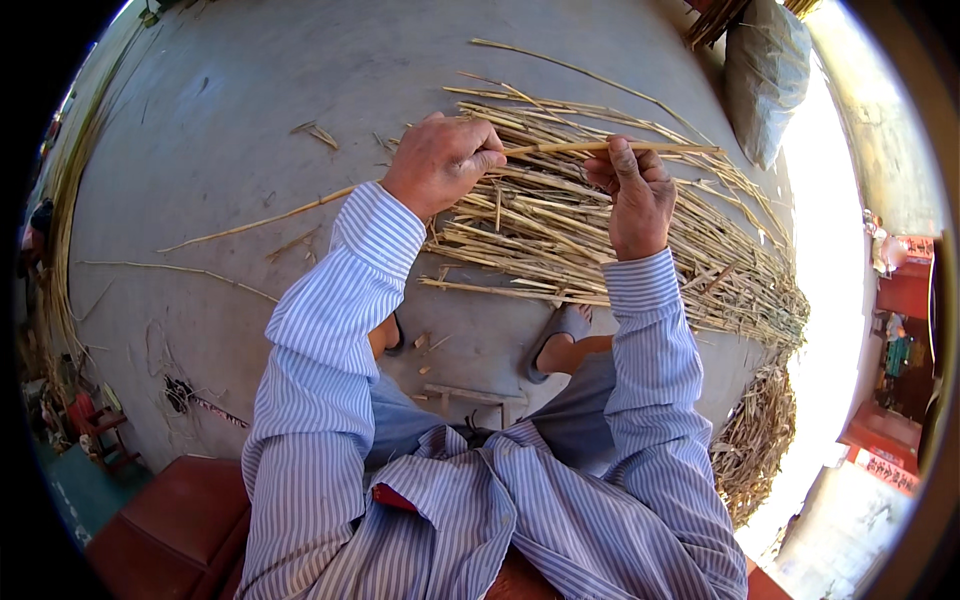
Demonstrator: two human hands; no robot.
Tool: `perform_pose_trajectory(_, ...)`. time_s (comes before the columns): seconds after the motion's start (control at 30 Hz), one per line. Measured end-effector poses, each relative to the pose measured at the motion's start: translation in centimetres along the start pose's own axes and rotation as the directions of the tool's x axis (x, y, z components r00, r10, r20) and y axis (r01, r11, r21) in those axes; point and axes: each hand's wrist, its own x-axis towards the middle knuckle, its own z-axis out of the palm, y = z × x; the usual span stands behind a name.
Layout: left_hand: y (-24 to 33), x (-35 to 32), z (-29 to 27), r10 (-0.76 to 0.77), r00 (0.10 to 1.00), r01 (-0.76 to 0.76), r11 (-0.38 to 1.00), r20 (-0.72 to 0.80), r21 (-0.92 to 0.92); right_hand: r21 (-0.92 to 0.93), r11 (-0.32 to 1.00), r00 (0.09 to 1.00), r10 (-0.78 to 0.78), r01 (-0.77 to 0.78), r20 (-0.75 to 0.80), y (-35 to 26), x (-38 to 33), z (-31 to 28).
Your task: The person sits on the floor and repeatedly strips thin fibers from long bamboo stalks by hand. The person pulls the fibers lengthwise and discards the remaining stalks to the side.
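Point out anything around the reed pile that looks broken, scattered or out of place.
Mostly tidy. The reed pile lies roughly aligned, but short broken bits litter the concrete floor near the feet, and a few single stalks lie strayed to the left.

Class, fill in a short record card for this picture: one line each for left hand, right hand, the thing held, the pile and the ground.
left hand: pinching the reed stalk
right hand: gripping the same stalk, thumb up
reed stalk: long, pale, held level between both hands
reed pile: dry stalks spread below the hands
concrete floor: grey, with stray stalks
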Motion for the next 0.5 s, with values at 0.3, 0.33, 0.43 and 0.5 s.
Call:
perform_pose_trajectory(0.3,-0.3,-0.3,0.2,0.179,0.97,-0.132,0.957,-0.166,0.256,0.024,0.999,0.996,0.034,-0.032,-0.085,1.3,0.1,1.5)
perform_pose_trajectory(0.33,-0.4,-0.3,0.2,0.188,0.968,-0.133,0.947,-0.168,0.291,0.033,0.998,0.995,0.054,-0.052,-0.087,1.2,0.1,1.6)
perform_pose_trajectory(0.43,-0.6,-0.4,0.1,0.211,0.966,-0.152,0.931,-0.151,0.332,0.034,0.975,0.975,0.22,-0.221,0.012,0.3,-0.2,1.8)
perform_pose_trajectory(0.5,-0.3,-0.4,0.2,0.208,0.967,-0.148,0.929,-0.147,0.339,0.014,0.954,0.949,0.298,-0.301,0.098,0.3,-0.3,1.6)
